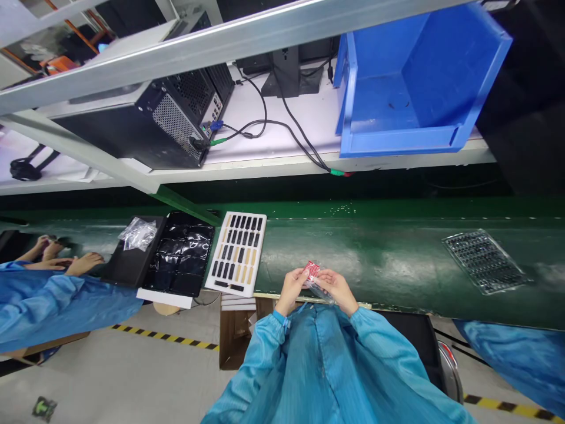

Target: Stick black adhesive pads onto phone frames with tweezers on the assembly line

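Note:
Near the front edge of the green bench, my left hand [292, 288] and my right hand [336, 288] both pinch a small clear plastic bag [321, 291] with a red-and-white patterned piece [312, 270] at its top. My left fingers are at the red piece's left side, my right fingers at its right. To the left lies a white foam tray [258, 259] with rows of black and tan strips. A clear blister tray [484, 262] of small dark parts lies flat at the right.
Left of the foam tray are a black tray [180, 253] and a dark box [128, 265] bearing a clear bag [138, 234]. A co-worker's hands [83, 264] are farther left. Above the bench, a shelf [273, 168] holds a computer [145, 123], cables and a blue bin [397, 144].

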Tool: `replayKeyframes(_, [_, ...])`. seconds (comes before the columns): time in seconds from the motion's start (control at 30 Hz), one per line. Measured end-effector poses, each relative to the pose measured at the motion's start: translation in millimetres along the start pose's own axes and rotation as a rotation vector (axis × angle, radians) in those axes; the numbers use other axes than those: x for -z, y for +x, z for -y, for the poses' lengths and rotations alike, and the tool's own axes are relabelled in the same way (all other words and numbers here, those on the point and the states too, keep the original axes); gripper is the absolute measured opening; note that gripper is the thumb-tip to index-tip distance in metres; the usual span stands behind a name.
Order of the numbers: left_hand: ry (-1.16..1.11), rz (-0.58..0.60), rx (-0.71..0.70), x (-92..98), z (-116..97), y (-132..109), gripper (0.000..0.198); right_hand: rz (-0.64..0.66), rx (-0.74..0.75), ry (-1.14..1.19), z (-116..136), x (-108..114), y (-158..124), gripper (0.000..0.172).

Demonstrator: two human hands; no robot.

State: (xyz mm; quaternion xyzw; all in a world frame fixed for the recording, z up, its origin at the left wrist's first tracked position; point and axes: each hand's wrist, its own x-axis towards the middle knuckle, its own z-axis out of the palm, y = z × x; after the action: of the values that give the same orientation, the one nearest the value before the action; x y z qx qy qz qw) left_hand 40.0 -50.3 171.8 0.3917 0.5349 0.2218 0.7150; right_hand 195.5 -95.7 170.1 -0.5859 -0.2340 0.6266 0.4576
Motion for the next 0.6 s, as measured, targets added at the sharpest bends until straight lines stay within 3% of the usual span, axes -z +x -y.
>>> replayKeyframes(0.37, [0.016, -0.009, 0.029, 6.2, -8.9, -7.2, 0.029, 0.075, 0.041, -0.093, 4.3, 3.2, -4.0, 0.049])
replayKeyframes(0.6, [0.285, -0.112, -0.01, 6.8, -10.9, -6.1, 0.022, 0.067, 0.098, -0.144, 1.8, 3.7, -7.0, 0.049])
